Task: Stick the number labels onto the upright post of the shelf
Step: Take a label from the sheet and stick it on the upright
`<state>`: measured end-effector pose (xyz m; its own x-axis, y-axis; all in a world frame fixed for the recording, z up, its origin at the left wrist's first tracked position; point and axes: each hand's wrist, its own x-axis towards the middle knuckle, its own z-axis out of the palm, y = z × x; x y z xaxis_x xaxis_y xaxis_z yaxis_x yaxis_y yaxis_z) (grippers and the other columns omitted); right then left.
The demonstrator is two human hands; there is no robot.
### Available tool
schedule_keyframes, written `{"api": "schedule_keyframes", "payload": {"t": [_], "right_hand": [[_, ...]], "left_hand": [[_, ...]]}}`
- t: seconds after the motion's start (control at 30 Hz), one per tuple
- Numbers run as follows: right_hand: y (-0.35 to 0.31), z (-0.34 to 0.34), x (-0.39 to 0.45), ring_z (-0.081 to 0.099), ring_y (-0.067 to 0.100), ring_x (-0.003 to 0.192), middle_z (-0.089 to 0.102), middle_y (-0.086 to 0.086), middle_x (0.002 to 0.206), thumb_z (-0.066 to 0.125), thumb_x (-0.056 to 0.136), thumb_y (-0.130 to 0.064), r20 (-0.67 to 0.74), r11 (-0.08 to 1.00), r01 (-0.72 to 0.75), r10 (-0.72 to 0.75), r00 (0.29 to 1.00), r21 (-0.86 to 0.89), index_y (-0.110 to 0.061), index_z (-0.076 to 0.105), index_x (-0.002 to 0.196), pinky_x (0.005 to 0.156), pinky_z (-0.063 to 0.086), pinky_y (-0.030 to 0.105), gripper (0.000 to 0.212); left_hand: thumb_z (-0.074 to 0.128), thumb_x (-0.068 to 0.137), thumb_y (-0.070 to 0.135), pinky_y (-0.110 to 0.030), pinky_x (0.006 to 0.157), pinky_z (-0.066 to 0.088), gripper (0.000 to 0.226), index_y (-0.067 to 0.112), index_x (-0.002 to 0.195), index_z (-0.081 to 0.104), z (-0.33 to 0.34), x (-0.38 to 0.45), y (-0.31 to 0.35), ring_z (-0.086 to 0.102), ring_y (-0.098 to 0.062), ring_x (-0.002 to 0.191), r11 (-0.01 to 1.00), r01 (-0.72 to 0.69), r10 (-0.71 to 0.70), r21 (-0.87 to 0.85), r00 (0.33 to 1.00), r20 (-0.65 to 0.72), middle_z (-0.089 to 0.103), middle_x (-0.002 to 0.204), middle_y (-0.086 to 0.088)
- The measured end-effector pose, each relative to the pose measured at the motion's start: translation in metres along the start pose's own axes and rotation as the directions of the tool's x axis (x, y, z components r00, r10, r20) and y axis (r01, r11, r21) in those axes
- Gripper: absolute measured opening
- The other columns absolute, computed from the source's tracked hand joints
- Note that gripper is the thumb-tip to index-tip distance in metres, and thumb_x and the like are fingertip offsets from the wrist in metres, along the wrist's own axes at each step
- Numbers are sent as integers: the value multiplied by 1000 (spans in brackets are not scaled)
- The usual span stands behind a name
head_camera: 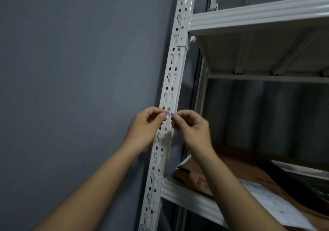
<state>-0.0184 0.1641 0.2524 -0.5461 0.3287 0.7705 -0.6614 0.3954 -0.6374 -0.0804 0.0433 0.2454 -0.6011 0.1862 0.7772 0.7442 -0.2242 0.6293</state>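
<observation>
Pinching a small label [170, 115] between them, the left hand [146, 123] and right hand [191, 126] met at mid-height. It lay crosswise, directly before the upright post [173, 81]. Whether it touched was unclear.

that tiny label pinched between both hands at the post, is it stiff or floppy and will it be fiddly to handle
Probably floppy and very light: the label is a thin sliver that the left hand and right hand pinch by fingertips. Likely fiddly, apt to curl or cling to skin. The post is full of holes, so it may bridge them.
</observation>
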Motion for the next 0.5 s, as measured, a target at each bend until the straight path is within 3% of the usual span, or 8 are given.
{"api": "schedule_keyframes", "payload": {"t": [0.17, 0.3, 0.4, 0.5], "right_hand": [[-4, 1, -12, 67, 11, 73, 70, 1, 76, 66, 86, 1, -6, 999, 46, -46, 999, 20, -15, 68, 80, 75, 58, 27, 18], [-4, -1, -27, 68, 11, 81, 71, 0, 83, 67, 87, -5, 40, 970, 197, -193, 980, -140, -14, 70, 87, 79, 57, 27, 10], [-6, -5, -34, 63, 5, 83, 66, -4, 86, 66, 88, -5, 104, 862, 392, -379, 920, -323, -9, 70, 91, 76, 50, 14, 7], [-4, -10, -35, 60, 7, 84, 63, 0, 90, 66, 87, -5, 181, 735, 521, -495, 850, -434, -7, 71, 93, 76, 51, 21, 8]], "left_hand": [[64, 88, 21, -13, 63, 48, 11, 24, 78, 65, -2, -16, 14, 64, -3, 71, 994, 99, -102, -47, 993, -60, 68, 74, 8], [63, 89, 24, -22, 68, 49, 14, 21, 76, 66, 1, -27, 25, 62, -7, 72, 979, 194, -197, -65, 979, -45, 66, 72, 7], [62, 90, 29, -22, 69, 49, 20, 20, 73, 67, 2, -33, 33, 62, -7, 72, 970, 230, -232, -75, 972, -22, 66, 72, 5], [63, 89, 28, -20, 67, 49, 17, 19, 76, 68, 5, -38, 38, 62, -5, 71, 961, 265, -266, -75, 964, -12, 67, 73, 5]]}}
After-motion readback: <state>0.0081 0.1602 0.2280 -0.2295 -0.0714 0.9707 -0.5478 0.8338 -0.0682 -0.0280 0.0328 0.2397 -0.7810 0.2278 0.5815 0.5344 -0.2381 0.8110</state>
